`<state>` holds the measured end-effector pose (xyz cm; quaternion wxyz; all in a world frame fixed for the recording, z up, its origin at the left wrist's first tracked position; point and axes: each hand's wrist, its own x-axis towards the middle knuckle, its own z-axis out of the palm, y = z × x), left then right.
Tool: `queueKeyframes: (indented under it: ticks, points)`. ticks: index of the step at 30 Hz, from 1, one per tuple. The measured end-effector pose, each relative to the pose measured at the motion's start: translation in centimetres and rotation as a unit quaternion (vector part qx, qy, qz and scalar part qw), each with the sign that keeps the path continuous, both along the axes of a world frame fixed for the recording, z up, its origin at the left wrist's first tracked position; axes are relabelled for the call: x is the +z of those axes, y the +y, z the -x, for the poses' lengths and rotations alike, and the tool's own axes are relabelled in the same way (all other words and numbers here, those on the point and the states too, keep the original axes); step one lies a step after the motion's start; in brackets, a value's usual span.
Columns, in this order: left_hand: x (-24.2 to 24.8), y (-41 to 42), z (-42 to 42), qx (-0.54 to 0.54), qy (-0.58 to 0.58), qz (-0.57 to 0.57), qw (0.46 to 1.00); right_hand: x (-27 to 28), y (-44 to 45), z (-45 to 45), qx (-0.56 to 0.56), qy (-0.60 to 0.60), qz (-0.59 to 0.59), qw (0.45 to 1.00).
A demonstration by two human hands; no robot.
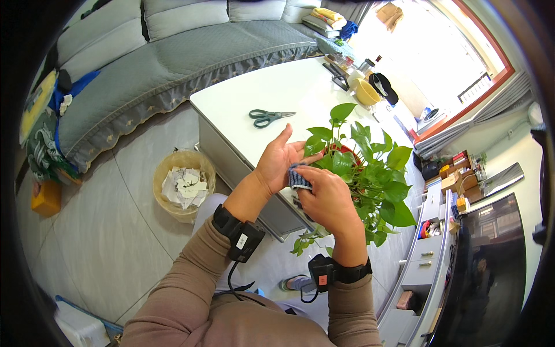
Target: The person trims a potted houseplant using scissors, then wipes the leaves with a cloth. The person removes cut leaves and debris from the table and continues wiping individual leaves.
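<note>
My right hand (327,195) is closed on a folded blue-and-white striped cloth (298,178), close to my left palm. My left hand (279,162) is turned palm up with its fingers apart, their tips near the leaves. Whether the cloth touches the left palm I cannot tell. Just beyond both hands, a leafy green pothos plant (373,173) grows from a red pot (344,152), mostly hidden by leaves, at the table's edge. Scissors with dark green handles (269,117) lie on the white table (243,91), a little beyond my left hand.
A waste bin (162,197) holding crumpled paper stands on the floor, left of the table. At the table's far end are a yellow bowl (367,92), a black cap (383,88) and bottles. A grey sofa (195,52) runs behind; a television (485,256) and cabinet (422,256) stand right.
</note>
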<state>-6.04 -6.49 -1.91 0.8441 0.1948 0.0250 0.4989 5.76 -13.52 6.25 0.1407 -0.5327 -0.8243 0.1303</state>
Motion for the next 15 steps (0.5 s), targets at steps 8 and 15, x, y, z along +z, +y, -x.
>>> queueKeyframes:
  ticks: [8,15]
  points:
    - [-1.8,3.1,1.1,0.101,0.026,0.107,0.989,3.2,-1.3,-2.1,-0.027,0.229,0.135,0.964]
    - [-3.1,7.7,1.3,0.217,0.049,0.168,0.960,5.5,3.0,-3.4,-0.149,0.273,-0.167,0.936]
